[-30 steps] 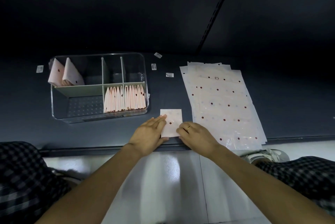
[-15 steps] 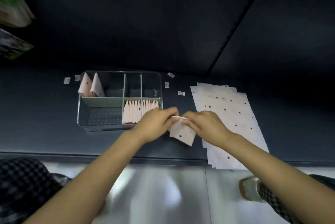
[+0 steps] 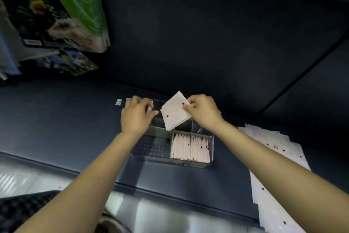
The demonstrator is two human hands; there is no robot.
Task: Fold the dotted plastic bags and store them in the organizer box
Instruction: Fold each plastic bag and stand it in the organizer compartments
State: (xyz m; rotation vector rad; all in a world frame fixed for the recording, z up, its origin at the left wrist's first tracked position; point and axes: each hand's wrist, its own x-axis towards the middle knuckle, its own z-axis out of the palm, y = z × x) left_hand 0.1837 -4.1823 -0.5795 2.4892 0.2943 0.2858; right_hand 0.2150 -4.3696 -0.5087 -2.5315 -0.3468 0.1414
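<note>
My right hand (image 3: 203, 112) pinches a folded white dotted bag (image 3: 174, 113) by its right edge and holds it tilted above the back compartments of the clear organizer box (image 3: 211, 154). My left hand (image 3: 137, 114) hovers over the box's back-left compartment with loosely bent fingers. A sliver of a pale folded bag (image 3: 149, 109) shows beside its thumb; whether the fingers touch it is blurred. A row of several folded pink bags (image 3: 190, 147) stands in the front-right compartment. The front-left compartment shows only its dotted floor. A flat stack of unfolded dotted bags (image 3: 272, 144) lies to the right, partly under my right arm.
Colourful packages (image 3: 75, 6) hang at the upper left above the dark surface. Small white labels (image 3: 119, 102) lie behind the box's left end. The surface's front edge (image 3: 170, 189) runs across below the box, with pale floor and a checked trouser leg (image 3: 22, 212) beneath.
The folded bag has left the surface and moved up and left over the box, now held by my right hand alone. My left hand released it and reached to the back-left compartment.
</note>
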